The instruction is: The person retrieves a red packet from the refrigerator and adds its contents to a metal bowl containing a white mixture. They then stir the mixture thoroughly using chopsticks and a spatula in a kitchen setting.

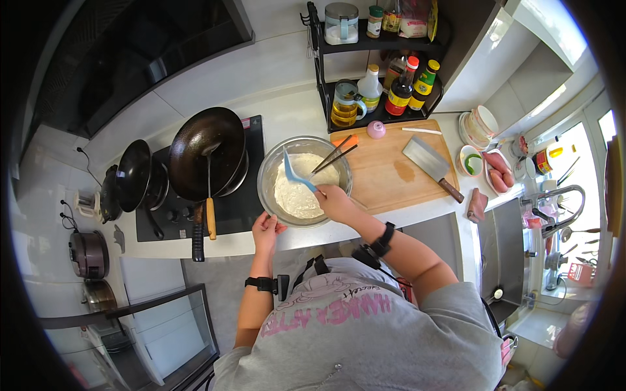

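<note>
A large steel mixing bowl [262,188] holds pale, wet batter or dough [296,196]. My right hand [333,203] grips the handle of a blue spatula [289,168], whose blade is tilted over the batter. At the bowl's near left rim is my left hand [266,229], its fingers pinching the edge. Dark chopsticks [337,157] stand slantwise in the batter and lean on the right part of the rim. Something orange [349,141] lies just beyond that rim, partly hidden.
Right of the bowl, a wooden cutting board [376,183] bears a cleaver [426,159] and a pink onion half [376,129]. A wok [208,156] with a turner stands on the cooktop [161,227] at left. Bottles fill a black rack [381,49] behind. The sink [499,254] is at right.
</note>
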A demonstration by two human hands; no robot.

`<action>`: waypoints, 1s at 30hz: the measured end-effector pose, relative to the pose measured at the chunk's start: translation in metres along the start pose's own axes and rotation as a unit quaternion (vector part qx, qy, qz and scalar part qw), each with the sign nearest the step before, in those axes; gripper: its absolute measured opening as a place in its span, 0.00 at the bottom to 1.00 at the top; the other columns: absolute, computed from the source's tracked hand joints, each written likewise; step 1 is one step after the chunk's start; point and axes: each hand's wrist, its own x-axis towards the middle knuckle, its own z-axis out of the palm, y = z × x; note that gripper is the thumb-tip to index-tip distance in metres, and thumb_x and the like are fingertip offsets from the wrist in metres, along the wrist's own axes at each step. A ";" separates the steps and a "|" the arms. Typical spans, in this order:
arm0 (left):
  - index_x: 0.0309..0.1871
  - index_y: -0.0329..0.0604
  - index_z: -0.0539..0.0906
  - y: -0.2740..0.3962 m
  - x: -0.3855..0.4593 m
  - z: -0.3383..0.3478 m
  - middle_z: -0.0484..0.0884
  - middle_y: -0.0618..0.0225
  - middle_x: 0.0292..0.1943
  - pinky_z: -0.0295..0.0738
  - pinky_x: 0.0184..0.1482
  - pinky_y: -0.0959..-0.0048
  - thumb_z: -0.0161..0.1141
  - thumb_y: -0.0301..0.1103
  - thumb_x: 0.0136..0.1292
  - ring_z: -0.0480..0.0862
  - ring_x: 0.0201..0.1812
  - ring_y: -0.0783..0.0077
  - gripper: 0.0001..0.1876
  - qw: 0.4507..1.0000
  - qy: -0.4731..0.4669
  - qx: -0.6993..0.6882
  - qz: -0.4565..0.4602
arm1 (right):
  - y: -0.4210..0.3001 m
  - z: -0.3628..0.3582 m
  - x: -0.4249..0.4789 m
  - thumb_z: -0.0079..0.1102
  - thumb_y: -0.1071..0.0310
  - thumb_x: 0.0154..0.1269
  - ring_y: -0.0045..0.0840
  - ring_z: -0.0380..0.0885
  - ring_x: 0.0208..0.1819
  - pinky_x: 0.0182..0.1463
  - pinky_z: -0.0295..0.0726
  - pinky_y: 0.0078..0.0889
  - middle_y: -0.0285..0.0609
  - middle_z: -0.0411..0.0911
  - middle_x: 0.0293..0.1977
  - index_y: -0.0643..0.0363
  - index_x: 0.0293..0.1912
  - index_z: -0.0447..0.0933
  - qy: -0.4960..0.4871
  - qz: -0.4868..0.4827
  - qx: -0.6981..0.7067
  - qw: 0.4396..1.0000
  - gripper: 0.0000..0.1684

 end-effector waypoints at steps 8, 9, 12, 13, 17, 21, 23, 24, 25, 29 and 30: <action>0.58 0.33 0.74 0.001 0.004 -0.002 0.80 0.69 0.29 0.84 0.35 0.74 0.53 0.26 0.69 0.80 0.28 0.78 0.15 1.000 -0.015 0.018 -0.002 | 0.049 0.020 0.033 0.48 0.63 0.69 0.27 0.77 0.19 0.21 0.74 0.30 0.46 0.75 0.21 0.62 0.36 0.78 -0.107 -0.013 -0.076 0.991 0.14; 0.58 0.33 0.74 0.000 0.006 -0.003 0.80 0.69 0.29 0.84 0.36 0.74 0.53 0.26 0.69 0.80 0.27 0.78 0.15 1.000 -0.014 0.015 0.001 | 0.034 -0.002 0.028 0.48 0.62 0.69 0.25 0.75 0.18 0.20 0.73 0.28 0.43 0.74 0.20 0.62 0.35 0.77 -0.112 0.045 -0.025 0.992 0.15; 0.58 0.34 0.74 -0.003 0.004 -0.005 0.80 0.69 0.29 0.84 0.36 0.73 0.53 0.26 0.69 0.80 0.27 0.78 0.16 1.000 -0.001 -0.002 0.010 | -0.019 -0.072 0.001 0.48 0.60 0.70 0.18 0.69 0.15 0.17 0.68 0.22 0.35 0.71 0.19 0.60 0.35 0.75 -0.129 0.190 0.119 0.966 0.14; 0.58 0.34 0.74 0.000 0.003 -0.002 0.80 0.69 0.29 0.84 0.36 0.73 0.53 0.26 0.69 0.80 0.27 0.78 0.16 1.000 -0.004 0.001 0.002 | -0.032 -0.090 -0.008 0.48 0.59 0.71 0.16 0.66 0.14 0.17 0.66 0.21 0.33 0.70 0.19 0.59 0.37 0.75 -0.132 0.202 0.149 0.959 0.14; 0.59 0.34 0.73 0.004 0.007 -0.002 0.80 0.68 0.30 0.84 0.37 0.71 0.53 0.26 0.69 0.80 0.28 0.77 0.16 1.000 -0.013 0.012 -0.012 | -0.029 -0.107 -0.020 0.47 0.61 0.71 0.15 0.67 0.15 0.17 0.66 0.21 0.35 0.71 0.19 0.61 0.39 0.74 -0.100 0.193 0.183 0.959 0.14; 0.56 0.33 0.76 0.004 0.007 -0.004 0.80 0.68 0.29 0.83 0.37 0.72 0.53 0.28 0.70 0.81 0.30 0.76 0.14 1.000 0.010 0.024 -0.013 | -0.027 -0.092 -0.031 0.48 0.64 0.70 0.25 0.73 0.19 0.23 0.71 0.29 0.43 0.75 0.21 0.64 0.40 0.75 -0.050 0.160 0.120 0.979 0.13; 0.53 0.31 0.77 0.005 0.005 -0.003 0.82 0.67 0.31 0.81 0.37 0.73 0.53 0.30 0.70 0.81 0.31 0.76 0.14 0.959 0.090 0.243 0.115 | -0.024 -0.079 -0.039 0.48 0.66 0.68 0.35 0.76 0.23 0.28 0.73 0.37 0.50 0.76 0.23 0.65 0.42 0.75 -0.008 0.104 0.062 0.993 0.12; 0.52 0.31 0.78 0.007 0.003 -0.002 0.82 0.66 0.32 0.80 0.37 0.74 0.53 0.31 0.70 0.81 0.31 0.75 0.14 0.913 0.125 0.347 0.176 | -0.014 -0.070 -0.042 0.48 0.68 0.67 0.42 0.77 0.26 0.31 0.74 0.41 0.54 0.77 0.24 0.65 0.42 0.75 0.019 0.058 0.021 0.998 0.11; 0.51 0.31 0.79 0.023 -0.008 0.005 0.82 0.65 0.33 0.80 0.38 0.74 0.53 0.32 0.71 0.81 0.32 0.75 0.14 0.906 0.102 0.365 0.188 | -0.019 -0.065 -0.043 0.48 0.69 0.67 0.48 0.78 0.29 0.34 0.75 0.45 0.58 0.77 0.25 0.66 0.43 0.74 0.046 0.011 -0.019 0.999 0.11; 0.47 0.31 0.80 0.066 -0.049 0.036 0.84 0.65 0.36 0.78 0.40 0.77 0.52 0.39 0.72 0.82 0.35 0.76 0.16 0.955 -0.126 0.245 0.113 | -0.043 -0.035 -0.056 0.49 0.72 0.63 0.52 0.75 0.31 0.38 0.75 0.45 0.62 0.76 0.30 0.69 0.54 0.71 0.020 -0.091 -0.058 0.994 0.20; 0.46 0.32 0.80 0.070 -0.055 0.042 0.84 0.66 0.37 0.78 0.40 0.78 0.52 0.41 0.72 0.82 0.36 0.77 0.17 0.962 -0.214 0.160 0.062 | -0.051 -0.025 -0.059 0.49 0.73 0.62 0.54 0.75 0.35 0.41 0.75 0.47 0.64 0.75 0.33 0.70 0.56 0.69 -0.004 -0.072 -0.063 0.995 0.22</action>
